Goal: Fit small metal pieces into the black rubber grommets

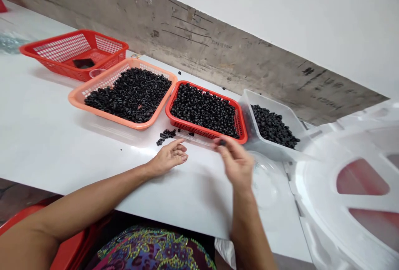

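My left hand (170,156) rests on the white table (46,137), fingers loosely curled and apart, holding nothing, just below a small pile of black parts (166,135). My right hand (235,162) is raised and slightly blurred, its fingertips pinched on a small black part (222,141) at the front edge of the red basket of black rings (205,112). An orange basket (124,93) heaped with black parts lies to the left of it. A clear tub (271,126) with more black parts stands to the right.
An emptier red basket (75,52) with a dark object in it stands at the far left back. A clear plastic lid (264,178) lies by my right hand. White moulded foam (349,195) fills the right. A stained wall runs behind the table.
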Demonstrator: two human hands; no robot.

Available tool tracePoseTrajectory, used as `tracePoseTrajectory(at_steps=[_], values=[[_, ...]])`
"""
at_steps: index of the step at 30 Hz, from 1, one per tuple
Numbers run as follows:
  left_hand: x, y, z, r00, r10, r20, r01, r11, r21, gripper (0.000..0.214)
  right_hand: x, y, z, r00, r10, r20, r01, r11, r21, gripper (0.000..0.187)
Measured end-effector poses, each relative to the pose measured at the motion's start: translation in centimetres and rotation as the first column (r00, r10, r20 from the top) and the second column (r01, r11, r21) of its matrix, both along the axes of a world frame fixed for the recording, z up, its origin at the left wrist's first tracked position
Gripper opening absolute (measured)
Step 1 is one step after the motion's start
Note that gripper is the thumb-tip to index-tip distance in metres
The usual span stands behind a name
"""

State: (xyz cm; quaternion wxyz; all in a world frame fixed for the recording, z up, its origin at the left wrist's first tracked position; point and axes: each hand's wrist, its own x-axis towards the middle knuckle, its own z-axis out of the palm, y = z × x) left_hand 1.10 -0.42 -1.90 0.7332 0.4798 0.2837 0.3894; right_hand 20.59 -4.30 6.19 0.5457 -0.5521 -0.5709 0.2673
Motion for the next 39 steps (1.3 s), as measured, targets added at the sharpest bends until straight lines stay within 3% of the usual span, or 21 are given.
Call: tracePoseTrajectory(at_steps=[1,3,5,7,8,11,13,14,17,21,24,30,34,37,39], values=[[0.0,0.0,-0.2,1.0,0.009,-0.008,-0.009,1.0,0.003,0.067,1.8,0.4,1.4,0.991,-0.117,0.059,0.11,0.988,0.104,0.029],[0.0,0.1,-0.5,0.999,0.022,-0.028,-0.022,1.0,0.018,0.065,6.0,2.0,4.1,0.927,-0.346,0.147,0.298,0.915,0.273,0.035],[0.0,0.1,-0.8,0.999,0.023,-0.045,-0.022,0.999,0.035,0.064,10.4,4.1,6.2,0.799,-0.545,0.253,0.448,0.821,0.354,0.041],[0.0,0.2,-0.9,0.999,0.02,-0.051,-0.018,0.999,0.046,0.064,14.1,5.7,7.4,0.629,-0.597,0.498,0.536,0.797,0.278,0.044],[0.0,0.2,-0.9,0.999,0.019,-0.05,-0.016,0.999,0.047,0.063,15.3,6.0,7.6,0.538,-0.562,0.628,0.572,0.791,0.218,0.044],[0.0,0.2,-0.7,0.998,0.019,-0.053,-0.017,0.999,0.041,0.062,15.8,5.0,6.6,0.351,-0.515,0.782,0.602,0.764,0.233,0.035],[0.0,0.3,-0.6,0.997,0.022,-0.07,-0.019,0.999,0.043,0.061,14.2,3.0,4.8,0.365,-0.541,0.757,0.551,0.781,0.293,0.029],[0.0,0.3,-0.5,0.996,0.022,-0.082,-0.019,0.999,0.046,0.061,13.2,1.9,3.7,0.403,-0.499,0.767,0.525,0.813,0.253,0.029],[0.0,0.3,-0.4,0.993,0.02,-0.114,-0.014,0.999,0.053,0.058,11.1,-0.4,0.0,0.487,-0.211,0.847,0.393,0.919,0.003,0.028],[0.0,0.2,-0.3,0.99,0.011,-0.144,-0.003,0.998,0.057,0.055,11.6,-1.3,-3.6,0.43,0.036,0.902,0.245,0.957,-0.155,0.035],[0.0,0.3,-0.2,0.988,0.004,-0.152,0.005,0.998,0.06,0.054,12.8,-1.5,-4.3,0.383,0.13,0.915,0.271,0.931,-0.246,0.039],[0.0,0.2,0.0,0.984,-0.006,-0.178,0.019,0.997,0.071,0.053,13.3,-0.8,-3.0,0.283,0.209,0.936,0.312,0.903,-0.296,0.036],[-0.1,0.3,0.2,0.981,-0.003,-0.192,0.018,0.997,0.073,0.053,12.3,1.5,-2.6,0.17,0.336,0.926,0.462,0.803,-0.376,0.033],[-0.1,0.3,0.2,0.981,-0.005,-0.193,0.017,0.998,0.063,0.052,11.8,3.4,-2.7,0.215,0.41,0.886,0.542,0.705,-0.457,0.031],[0.0,0.3,0.1,0.982,0.0,-0.188,0.011,0.998,0.057,0.052,11.7,4.4,-2.7,0.27,0.412,0.87,0.548,0.678,-0.491,0.024]])
